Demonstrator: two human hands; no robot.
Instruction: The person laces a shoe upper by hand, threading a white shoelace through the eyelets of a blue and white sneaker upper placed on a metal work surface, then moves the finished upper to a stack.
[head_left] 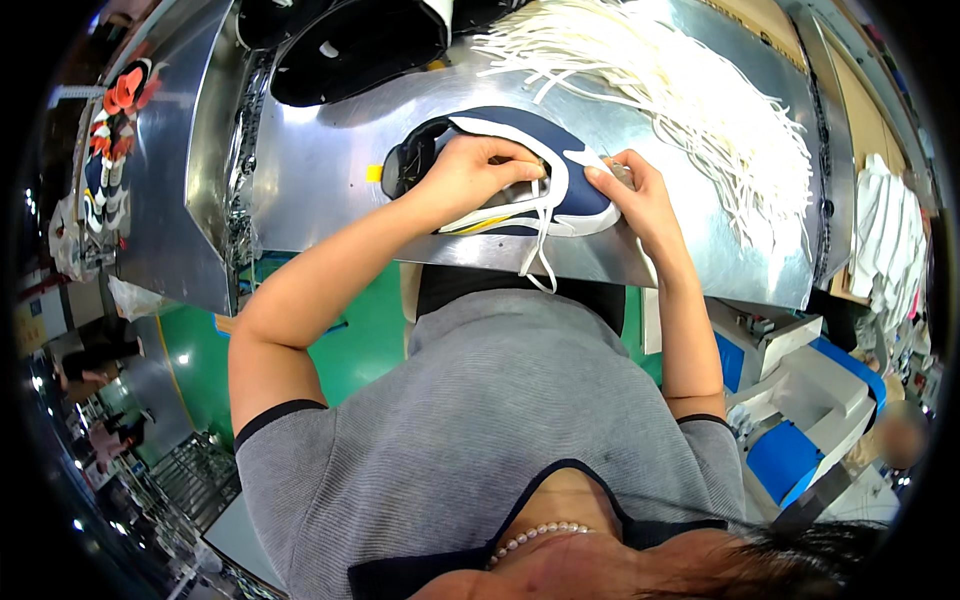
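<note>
A navy and white shoe (pixel 515 125) lies on its side on the metal bench in front of me, toe to the right. My left hand (pixel 475 178) reaches over its opening, thumb and forefinger pinched on a white shoelace (pixel 542 215) at the eyelet edge. Below those fingertips a slack loop of lace hangs over the bench's near edge. At the toe, my right hand (pixel 642 195) is closed, its thumb against the navy upper. A white lace strand drops from under this hand, apparently held in it, though the fingers partly hide it.
A large heap of loose white laces (pixel 700 110) spreads over the bench's right and back. Black and white shoes (pixel 360 55) stand at the back left. A metal side panel (pixel 215 150) rises on the left. Colourful shoes (pixel 110 140) sit beyond it. Blue and white equipment (pixel 800 420) stands lower right.
</note>
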